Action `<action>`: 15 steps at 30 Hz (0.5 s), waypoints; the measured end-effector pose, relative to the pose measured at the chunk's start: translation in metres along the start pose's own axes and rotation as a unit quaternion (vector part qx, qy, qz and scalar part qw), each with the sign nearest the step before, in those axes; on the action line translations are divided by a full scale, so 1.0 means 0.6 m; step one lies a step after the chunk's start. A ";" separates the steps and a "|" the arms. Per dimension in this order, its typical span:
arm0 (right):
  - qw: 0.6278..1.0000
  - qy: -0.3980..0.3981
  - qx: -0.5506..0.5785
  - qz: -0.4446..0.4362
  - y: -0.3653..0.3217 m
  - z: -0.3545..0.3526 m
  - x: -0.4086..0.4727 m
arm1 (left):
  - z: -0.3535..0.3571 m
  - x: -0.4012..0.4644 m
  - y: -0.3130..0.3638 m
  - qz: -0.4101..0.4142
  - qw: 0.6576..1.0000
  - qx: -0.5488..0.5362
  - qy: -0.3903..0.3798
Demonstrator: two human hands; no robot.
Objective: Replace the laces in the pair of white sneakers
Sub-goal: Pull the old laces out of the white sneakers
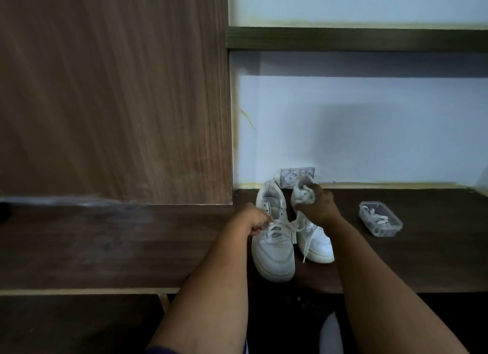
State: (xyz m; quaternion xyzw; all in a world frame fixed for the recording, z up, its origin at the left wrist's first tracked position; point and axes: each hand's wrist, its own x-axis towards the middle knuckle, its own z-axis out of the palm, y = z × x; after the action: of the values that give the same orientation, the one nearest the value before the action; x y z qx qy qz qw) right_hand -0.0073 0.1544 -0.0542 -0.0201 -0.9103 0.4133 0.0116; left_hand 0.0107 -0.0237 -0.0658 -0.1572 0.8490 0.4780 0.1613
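We see pair of white sneakers [274,237] at tabletop [132,248] back edge, toes toward us, handy for both hands. Left hand [254,220] pinches lace [280,225] on left shoe, likely to draw it out. Right hand [317,205] grips right shoe's collar, steadying it; dim view, exact hold unclear. Clear box [380,219] with spare laces waits toward right edge.

Wall: pale blue wall [369,132], dimly lit.
Shelf: dark wooden shelf [356,38] crosses it overhead.
Panel: brown wood-grain panel [113,89] fills the left.
Desk: dark wooden desk [105,245] below.
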 end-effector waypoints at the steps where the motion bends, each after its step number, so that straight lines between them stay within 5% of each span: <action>1: 1.000 -0.014 -0.005 -0.011 -0.003 0.006 -0.003 | 0.003 0.000 -0.001 -0.005 1.000 -0.013 -0.001; 8: 0.981 -0.029 -0.094 -0.168 -0.022 0.066 -0.016 | 0.018 -0.008 0.000 -0.049 0.995 -0.081 -0.033; 15: 0.981 0.021 -0.133 -0.137 -0.022 0.085 -0.015 | 0.020 0.002 -0.004 -0.011 0.992 -0.129 -0.002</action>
State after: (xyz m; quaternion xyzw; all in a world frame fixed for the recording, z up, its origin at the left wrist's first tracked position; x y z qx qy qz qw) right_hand -0.0006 0.1068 -0.0779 0.0948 -0.9507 0.2829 0.0849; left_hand 0.0121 -0.0149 -0.0741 -0.1854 0.7784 0.5817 0.1463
